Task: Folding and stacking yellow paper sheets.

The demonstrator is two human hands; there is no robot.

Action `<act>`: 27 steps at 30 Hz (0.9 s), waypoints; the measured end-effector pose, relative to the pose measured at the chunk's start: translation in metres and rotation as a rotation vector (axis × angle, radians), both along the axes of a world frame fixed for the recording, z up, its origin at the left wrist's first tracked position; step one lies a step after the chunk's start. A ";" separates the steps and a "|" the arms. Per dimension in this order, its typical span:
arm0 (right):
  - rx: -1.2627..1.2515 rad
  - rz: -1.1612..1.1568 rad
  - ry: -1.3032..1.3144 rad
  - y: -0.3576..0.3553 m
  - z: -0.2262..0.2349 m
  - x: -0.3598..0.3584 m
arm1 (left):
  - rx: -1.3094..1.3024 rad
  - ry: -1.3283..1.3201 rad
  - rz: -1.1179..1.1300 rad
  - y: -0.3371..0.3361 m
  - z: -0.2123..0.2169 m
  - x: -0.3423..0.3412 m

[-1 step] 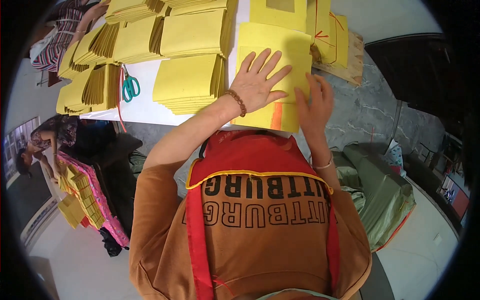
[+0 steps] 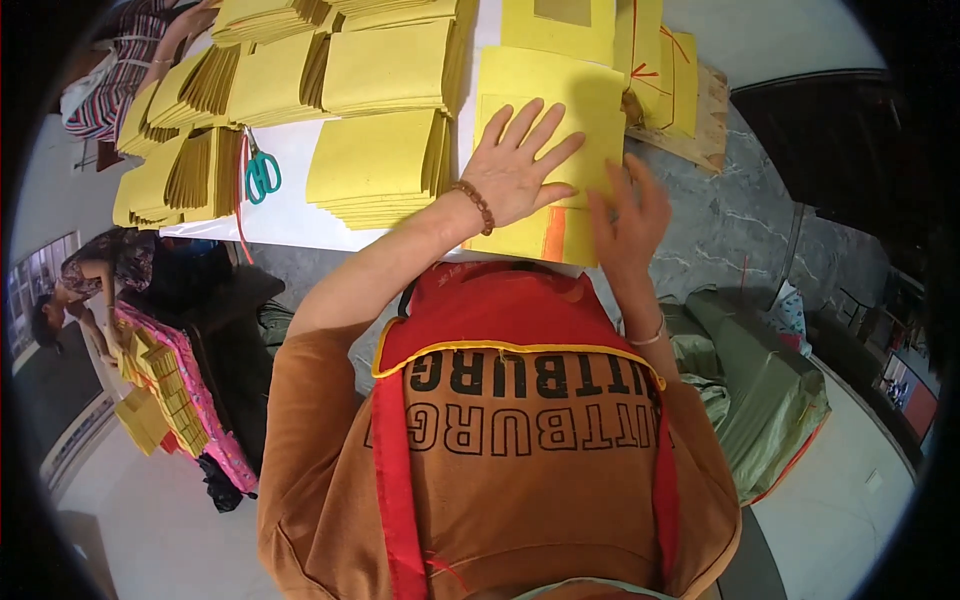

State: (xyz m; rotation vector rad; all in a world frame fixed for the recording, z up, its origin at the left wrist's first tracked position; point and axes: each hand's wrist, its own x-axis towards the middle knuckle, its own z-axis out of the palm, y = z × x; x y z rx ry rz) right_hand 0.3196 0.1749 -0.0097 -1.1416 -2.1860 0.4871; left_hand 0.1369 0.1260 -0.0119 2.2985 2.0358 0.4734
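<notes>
A yellow paper sheet [image 2: 545,95] is being pressed flat at the near edge of the white bench [image 2: 290,210], lying on top of a small pile whose lowest piece shows an orange strip [image 2: 553,235]. The left hand [image 2: 520,165] is being laid palm-down on it, fingers spread wide apart, gripping nothing, with a brown bead bracelet [image 2: 478,205] on the wrist. The right hand [image 2: 628,215] is being held at the sheet's right edge, fingers loosely together and blurred, so whether an edge is being pinched cannot be told.

Just to the left, a stack of yellow sheets [image 2: 375,165] is sitting close beside the pressed one, and more stacks [image 2: 300,70] are being kept in rows across the bench further back. Teal-handled scissors [image 2: 262,172] are lying between two stacks. To the right, more yellow pieces with red marks [image 2: 660,50] are resting on a wooden board [image 2: 712,120]. Beyond the bench's far left corner, another person in striped clothing [image 2: 120,60] is being glimpsed.

A risk is being judged here: the pile is overhanging the bench's near edge, so if pressure is eased unevenly the top sheet could be slid off or skewed. A sideways sweep of the left forearm could also be enough to knock the neighbouring stack out of line.
</notes>
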 end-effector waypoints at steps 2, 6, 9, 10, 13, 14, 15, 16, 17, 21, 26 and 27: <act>0.113 0.323 -0.273 -0.010 -0.008 0.015 | -0.007 0.006 -0.002 -0.001 -0.002 0.000; -0.066 0.365 -0.239 -0.018 -0.013 0.022 | 0.011 0.049 -0.021 -0.002 -0.001 -0.003; -0.132 0.381 -0.268 -0.015 -0.012 0.024 | 0.023 0.036 -0.146 -0.002 0.006 -0.011; -0.153 0.390 -0.262 -0.015 -0.011 0.024 | 0.009 0.038 -0.186 -0.002 0.008 -0.012; -0.305 0.435 -0.104 -0.005 -0.014 0.032 | -0.013 0.081 -0.240 -0.004 0.013 -0.006; -0.447 0.462 0.044 -0.002 -0.015 0.033 | -0.026 0.117 -0.261 -0.004 0.014 -0.001; -0.445 0.486 0.051 -0.002 -0.018 0.029 | -0.029 0.129 -0.239 -0.006 0.009 0.007; -0.449 0.449 0.118 -0.002 -0.015 0.026 | 0.079 0.254 -0.185 -0.007 0.007 0.016; -0.456 0.412 0.183 -0.003 -0.010 0.022 | 0.185 0.379 -0.130 -0.007 0.004 0.021; -0.494 0.242 0.438 -0.006 0.008 0.019 | 0.095 0.249 -0.021 -0.006 0.013 0.025; -0.475 0.136 0.546 -0.006 0.016 0.020 | 0.423 -0.047 -0.093 -0.055 0.060 -0.047; -0.480 0.134 0.548 -0.008 0.015 0.021 | 0.353 -0.013 -0.075 -0.068 0.070 -0.065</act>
